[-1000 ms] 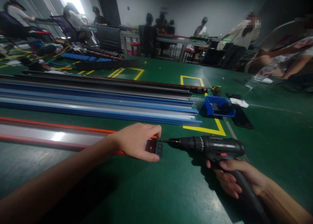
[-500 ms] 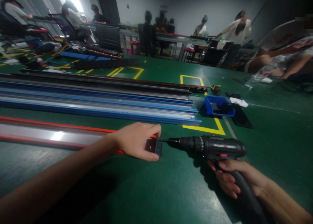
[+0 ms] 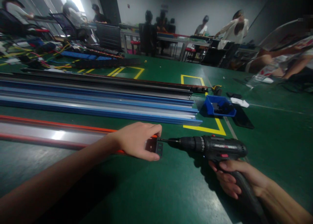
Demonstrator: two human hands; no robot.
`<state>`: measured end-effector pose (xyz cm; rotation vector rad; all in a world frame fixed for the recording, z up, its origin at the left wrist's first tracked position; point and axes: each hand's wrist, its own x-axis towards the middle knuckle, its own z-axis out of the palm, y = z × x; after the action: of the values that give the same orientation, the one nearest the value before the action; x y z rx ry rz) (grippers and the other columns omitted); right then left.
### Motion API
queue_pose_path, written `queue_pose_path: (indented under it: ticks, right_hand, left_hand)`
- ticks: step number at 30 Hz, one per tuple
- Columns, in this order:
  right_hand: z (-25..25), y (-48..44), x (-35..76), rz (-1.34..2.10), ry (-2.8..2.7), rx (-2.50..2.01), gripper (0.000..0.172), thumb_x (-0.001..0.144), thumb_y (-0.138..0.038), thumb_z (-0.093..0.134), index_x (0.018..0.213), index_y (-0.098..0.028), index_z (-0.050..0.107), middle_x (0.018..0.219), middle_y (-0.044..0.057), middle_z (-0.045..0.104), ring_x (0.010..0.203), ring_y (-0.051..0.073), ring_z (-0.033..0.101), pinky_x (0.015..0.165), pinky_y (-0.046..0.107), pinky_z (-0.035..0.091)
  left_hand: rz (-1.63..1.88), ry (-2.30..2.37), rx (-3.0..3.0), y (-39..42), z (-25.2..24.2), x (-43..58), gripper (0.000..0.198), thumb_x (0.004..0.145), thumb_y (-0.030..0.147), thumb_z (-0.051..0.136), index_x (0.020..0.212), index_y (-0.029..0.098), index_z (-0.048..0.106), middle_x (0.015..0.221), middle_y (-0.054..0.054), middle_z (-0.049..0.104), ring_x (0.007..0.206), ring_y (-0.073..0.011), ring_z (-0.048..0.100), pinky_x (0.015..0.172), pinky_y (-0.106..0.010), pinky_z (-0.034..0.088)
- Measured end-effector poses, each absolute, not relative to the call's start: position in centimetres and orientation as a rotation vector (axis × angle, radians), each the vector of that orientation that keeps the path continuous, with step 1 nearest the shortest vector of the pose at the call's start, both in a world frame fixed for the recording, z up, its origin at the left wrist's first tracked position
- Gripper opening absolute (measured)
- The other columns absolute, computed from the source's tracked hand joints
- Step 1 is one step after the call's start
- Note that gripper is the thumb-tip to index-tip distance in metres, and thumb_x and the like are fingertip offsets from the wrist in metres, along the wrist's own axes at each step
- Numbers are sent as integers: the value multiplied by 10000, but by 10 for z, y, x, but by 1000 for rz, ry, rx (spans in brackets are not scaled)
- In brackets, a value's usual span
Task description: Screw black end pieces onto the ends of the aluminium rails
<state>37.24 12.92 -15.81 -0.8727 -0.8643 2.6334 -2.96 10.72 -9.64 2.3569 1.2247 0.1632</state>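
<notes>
Lying before the blue rails, the orange rail is pinched by fingers of the left hand, the drill (bit toward the rail) being encircled by those of the right hand.

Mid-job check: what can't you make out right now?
Head view:
Orange-edged rail: left end cut off by the frame edge; part covered by the left grip and forearm.
Bit: tip too small to tell whether it touches a screw at the black end piece.
Drill: trigger hidden by the right grip; handle base cut off by the bottom edge.
Blue bin: contents too dark and small to identify.
</notes>
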Motion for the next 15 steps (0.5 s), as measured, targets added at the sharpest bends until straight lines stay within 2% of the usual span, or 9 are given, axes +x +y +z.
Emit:
queue_pose_path:
  ticks: [8,15]
  right_hand:
    - [-158,131,371,2623,-900,-874,226,868,-324,704,994,-140,741,547,-62,489,384,69,390,426,230,496]
    - [-158,134,371,2655,-877,-845,238,875,-319,702,1023,-138,745,560,-60,498,393,66,407,449,234,520]
  left_hand:
    - [166,1222,2363,107,-96,-30,511,759,644,700,1031,238,551,919,-4,656,765,-201,601,653,-303,377]
    - [163,1232,2361,106,-96,-30,517,761,647,692,1043,237,552,936,-16,667,779,-211,612,669,-302,382]
